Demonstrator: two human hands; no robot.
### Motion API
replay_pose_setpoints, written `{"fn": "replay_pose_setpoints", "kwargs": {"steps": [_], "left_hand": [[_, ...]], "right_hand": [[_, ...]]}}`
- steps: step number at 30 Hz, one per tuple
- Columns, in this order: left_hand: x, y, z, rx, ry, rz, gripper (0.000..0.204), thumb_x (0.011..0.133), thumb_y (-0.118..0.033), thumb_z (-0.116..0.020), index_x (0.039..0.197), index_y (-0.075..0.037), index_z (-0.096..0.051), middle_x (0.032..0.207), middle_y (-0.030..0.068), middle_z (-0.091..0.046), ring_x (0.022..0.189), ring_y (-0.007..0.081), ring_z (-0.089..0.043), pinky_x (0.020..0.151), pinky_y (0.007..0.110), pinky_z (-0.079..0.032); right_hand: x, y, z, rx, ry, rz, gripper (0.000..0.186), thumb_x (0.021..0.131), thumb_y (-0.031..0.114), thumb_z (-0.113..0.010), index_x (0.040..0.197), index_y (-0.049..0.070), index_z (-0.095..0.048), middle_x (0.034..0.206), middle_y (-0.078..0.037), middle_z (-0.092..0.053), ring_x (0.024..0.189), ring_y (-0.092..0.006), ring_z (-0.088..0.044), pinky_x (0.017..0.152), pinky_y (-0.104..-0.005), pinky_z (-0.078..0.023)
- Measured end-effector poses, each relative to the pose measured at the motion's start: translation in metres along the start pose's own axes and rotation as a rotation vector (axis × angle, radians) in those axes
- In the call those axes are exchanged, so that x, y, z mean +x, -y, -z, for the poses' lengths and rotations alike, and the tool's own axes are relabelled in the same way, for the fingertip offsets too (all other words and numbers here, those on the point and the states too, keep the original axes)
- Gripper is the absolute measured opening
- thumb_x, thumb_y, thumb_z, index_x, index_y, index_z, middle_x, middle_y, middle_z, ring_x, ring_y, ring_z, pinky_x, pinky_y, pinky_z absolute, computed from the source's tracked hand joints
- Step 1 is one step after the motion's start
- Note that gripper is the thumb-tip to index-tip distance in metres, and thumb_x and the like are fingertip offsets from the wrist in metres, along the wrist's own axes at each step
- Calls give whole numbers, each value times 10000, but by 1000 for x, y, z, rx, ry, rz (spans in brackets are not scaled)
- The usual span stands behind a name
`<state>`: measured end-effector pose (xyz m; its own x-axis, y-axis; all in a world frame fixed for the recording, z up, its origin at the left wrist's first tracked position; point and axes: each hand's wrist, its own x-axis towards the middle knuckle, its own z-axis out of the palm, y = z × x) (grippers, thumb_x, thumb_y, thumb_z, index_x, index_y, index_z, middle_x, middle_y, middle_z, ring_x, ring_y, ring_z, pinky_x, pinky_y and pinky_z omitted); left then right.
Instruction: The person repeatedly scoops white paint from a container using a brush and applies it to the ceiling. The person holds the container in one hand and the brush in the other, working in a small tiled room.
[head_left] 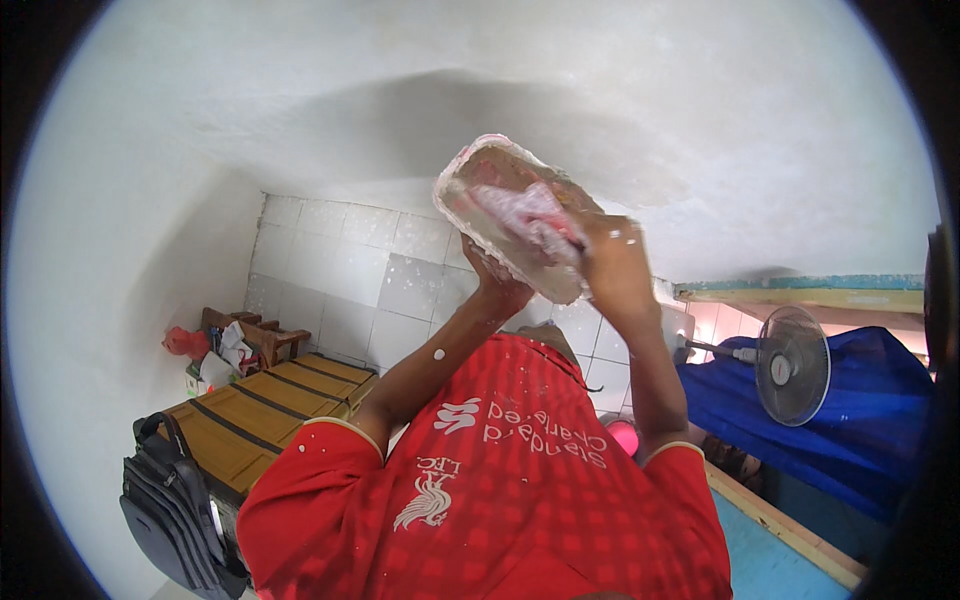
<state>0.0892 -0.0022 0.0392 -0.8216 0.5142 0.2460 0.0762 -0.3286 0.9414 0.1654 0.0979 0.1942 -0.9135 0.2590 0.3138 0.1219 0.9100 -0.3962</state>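
Note:
My left hand [497, 278] holds a shallow, oblong tub [470, 225] from below and tilts it up in front of the wall. White paste or paint crusts the tub's rim, and reddish marks show inside. My right hand [615, 262] is closed at the tub's right side, with white specks on its knuckles. From its fingers a white-and-pink piece [530, 212], perhaps a smeared cloth, reaches into the tub. Motion blur hides its exact kind. A white drop sits on my left forearm.
A white wall [740, 130] rises ahead above grey and white floor tiles [410, 285]. At left stand a brown wooden cabinet [280, 400] and a black backpack [180, 500]. To the right are a fan [792, 366], blue cloth [860, 400] and a wooden-edged blue surface [765, 545].

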Motion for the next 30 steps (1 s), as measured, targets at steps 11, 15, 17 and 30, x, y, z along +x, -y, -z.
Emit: {"fn": "replay_pose_setpoints", "kwargs": {"steps": [11,15,17,30], "left_hand": [[-4,-1,1,-566,149,-19,661,994,-610,-360,1494,-184,-289,1416,56,-447,1305,229,-477,1081,482,-437],[-12,22,-4,-135,-72,-70,756,805,-267,-819,1427,-135,-410,1328,62,-520,1248,224,-518,1051,458,-409],[-13,17,0,-87,28,-75,656,930,-480,-561,1459,-156,-344,1389,58,-464,1287,222,-487,1071,465,-428],[-9,4,0,-595,126,-47,804,936,-758,-249,1494,-182,-309,1459,66,-416,1354,245,-428,1133,465,-385]], "right_hand": [[5,10,14,82,212,-220,327,929,233,-627,1224,97,-660,1018,-172,-708,961,-379,-659,861,-462,-490],[4,6,-4,-46,-95,109,248,855,156,-721,1068,32,-690,825,-224,-670,717,-407,-644,670,-424,-499],[5,-4,-5,-86,-10,136,269,840,138,-716,1087,37,-687,873,-228,-677,750,-412,-636,721,-425,-508],[21,25,22,9,232,-111,376,802,66,-678,1178,61,-681,1029,-220,-693,1007,-386,-642,909,-480,-480]]}}
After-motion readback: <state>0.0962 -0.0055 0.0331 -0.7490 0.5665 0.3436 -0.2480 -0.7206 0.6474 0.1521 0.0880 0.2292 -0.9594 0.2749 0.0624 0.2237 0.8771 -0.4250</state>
